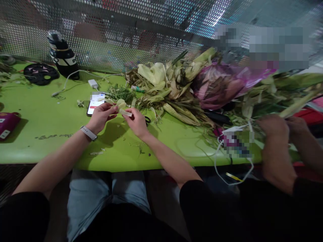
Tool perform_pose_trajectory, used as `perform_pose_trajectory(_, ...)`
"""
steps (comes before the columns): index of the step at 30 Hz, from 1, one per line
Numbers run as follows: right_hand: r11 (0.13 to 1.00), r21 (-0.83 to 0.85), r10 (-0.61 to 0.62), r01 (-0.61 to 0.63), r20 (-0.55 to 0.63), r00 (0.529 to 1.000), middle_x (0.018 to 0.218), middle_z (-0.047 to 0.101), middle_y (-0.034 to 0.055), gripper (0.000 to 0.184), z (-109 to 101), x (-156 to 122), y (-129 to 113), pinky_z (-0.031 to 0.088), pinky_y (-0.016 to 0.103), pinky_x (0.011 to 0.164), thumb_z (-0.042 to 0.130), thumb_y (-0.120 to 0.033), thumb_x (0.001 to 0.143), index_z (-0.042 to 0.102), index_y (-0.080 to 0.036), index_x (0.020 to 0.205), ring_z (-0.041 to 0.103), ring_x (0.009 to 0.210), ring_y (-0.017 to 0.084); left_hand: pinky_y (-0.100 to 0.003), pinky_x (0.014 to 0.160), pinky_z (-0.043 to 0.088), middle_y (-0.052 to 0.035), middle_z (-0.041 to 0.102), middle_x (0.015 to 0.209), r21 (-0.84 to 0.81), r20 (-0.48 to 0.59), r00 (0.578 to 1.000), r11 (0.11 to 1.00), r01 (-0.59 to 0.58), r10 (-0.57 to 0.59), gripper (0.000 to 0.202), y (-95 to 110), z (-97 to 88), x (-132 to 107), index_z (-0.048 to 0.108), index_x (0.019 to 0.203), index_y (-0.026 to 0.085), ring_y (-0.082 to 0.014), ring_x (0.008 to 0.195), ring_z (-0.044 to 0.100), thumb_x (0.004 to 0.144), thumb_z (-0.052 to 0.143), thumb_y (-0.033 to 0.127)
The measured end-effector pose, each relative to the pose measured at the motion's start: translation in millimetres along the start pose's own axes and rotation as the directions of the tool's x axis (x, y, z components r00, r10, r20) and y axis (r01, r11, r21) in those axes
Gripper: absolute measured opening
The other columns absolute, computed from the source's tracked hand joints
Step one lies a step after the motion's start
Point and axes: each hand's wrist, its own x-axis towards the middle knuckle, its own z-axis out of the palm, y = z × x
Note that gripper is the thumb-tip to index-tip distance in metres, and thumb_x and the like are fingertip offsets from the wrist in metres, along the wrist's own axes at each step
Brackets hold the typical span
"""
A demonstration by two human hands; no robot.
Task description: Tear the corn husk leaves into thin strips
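Observation:
My left hand (103,116), with a pale watch band on its wrist, pinches a piece of pale yellow-green corn husk (121,104). Close beside it, my right hand (137,123) is closed on a whitish strip of the same husk (126,113). Both hands are just above the green table (63,117). A lit phone (93,108) lies behind my left hand. The dark handle of what looks like scissors (148,119) shows past my right hand. Beyond my fingers is a heap of thin green shreds (119,93).
Dried corn husks (176,90) are piled at the back, beside a pink plastic bag (219,87). A dark bottle (63,57), black mask-like object (41,73) and white charger (93,84) stand left. At right, another person's hands (274,126) work near a white cable (215,164).

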Motion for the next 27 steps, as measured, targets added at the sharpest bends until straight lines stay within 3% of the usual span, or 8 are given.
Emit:
perform_pose_trajectory(3,0.982,-0.131,-0.134,0.139,0.046,0.99,0.094,0.064,0.0074,0.025,-4.0,-0.2,-1.7,0.051,0.034,0.079,0.049,-0.04,0.099,0.065,-0.02,0.097,0.061,0.086,0.019,-0.022,0.064,0.054,-0.0019,0.069,0.079,0.119,-0.016,0.996,0.989,-0.09,0.093,0.029,-2.5,0.9,0.5,0.07,0.092,0.016,-0.0103,0.07,0.064,0.068,0.083,0.025)
perform_pose_trajectory(7,0.928,-0.282,-0.217,0.245,0.129,0.968,0.093,0.063,0.0084,0.026,-10.1,0.8,-7.2,0.05,0.034,0.08,0.047,-0.033,0.1,0.068,-0.02,0.098,0.06,0.088,0.02,-0.022,0.058,0.052,-0.0023,0.068,0.075,0.323,-0.011,0.98,0.928,-0.184,0.198,0.024,-7.8,0.1,4.9,0.071,0.092,0.014,-0.0099,0.064,0.06,0.072,0.079,0.024)
perform_pose_trajectory(11,0.899,-0.336,-0.267,0.282,0.091,0.959,0.094,0.063,0.0085,0.021,-17.8,5.6,-9.4,0.05,0.036,0.084,0.052,-0.032,0.098,0.07,-0.021,0.094,0.06,0.092,0.021,-0.027,0.057,0.051,-0.0077,0.072,0.08,0.468,0.079,0.985,0.866,-0.175,0.157,0.019,-7.9,-0.4,5.7,0.073,0.089,0.012,-0.0124,0.062,0.06,0.073,0.077,0.022)
perform_pose_trajectory(15,0.922,-0.26,-0.279,0.287,0.066,0.958,0.105,0.066,0.0099,0.021,-21.4,10.6,-5.2,0.047,0.04,0.094,0.053,-0.035,0.097,0.067,-0.02,0.091,0.059,0.104,0.023,-0.033,0.069,0.054,-0.0101,0.075,0.084,0.53,0.235,0.967,0.821,-0.213,0.099,0.018,-2.7,0.1,1.4,0.074,0.09,0.013,-0.0168,0.071,0.065,0.075,0.073,0.022)
perform_pose_trajectory(19,0.981,-0.103,-0.151,0.164,0.122,0.981,0.092,0.068,0.0068,0.028,-19.6,10.3,-2.8,0.049,0.035,0.08,0.049,-0.045,0.098,0.061,-0.02,0.096,0.062,0.086,0.02,-0.035,0.083,0.053,-0.0089,0.074,0.091,0.473,0.363,0.924,0.83,-0.296,0.123,0.021,0.4,-0.7,-0.5,0.072,0.094,0.014,-0.0178,0.084,0.066,0.076,0.069,0.023)
perform_pose_trajectory(22,0.999,-0.003,-0.037,0.038,0.143,0.989,0.089,0.067,0.0047,0.036,-18.2,8.3,-4.5,0.048,0.032,0.074,0.049,-0.056,0.095,0.059,-0.021,0.096,0.062,0.079,0.018,-0.032,0.083,0.053,-0.0074,0.073,0.093,0.404,0.413,0.899,0.855,-0.326,0.147,0.025,1.0,-0.4,-1.7,0.07,0.1,0.015,-0.0165,0.086,0.065,0.075,0.07,0.021)
perform_pose_trajectory(27,0.975,0.186,0.093,-0.121,0.154,0.984,0.083,0.064,0.0021,0.043,-12.3,7.2,-0.7,0.047,0.03,0.071,0.054,-0.064,0.088,0.056,-0.021,0.093,0.06,0.074,0.016,-0.032,0.085,0.052,-0.0059,0.07,0.095,0.269,0.351,0.925,0.931,-0.246,0.143,0.027,3.0,3.6,-7.2,0.068,0.103,0.016,-0.0162,0.088,0.065,0.076,0.07,0.017)
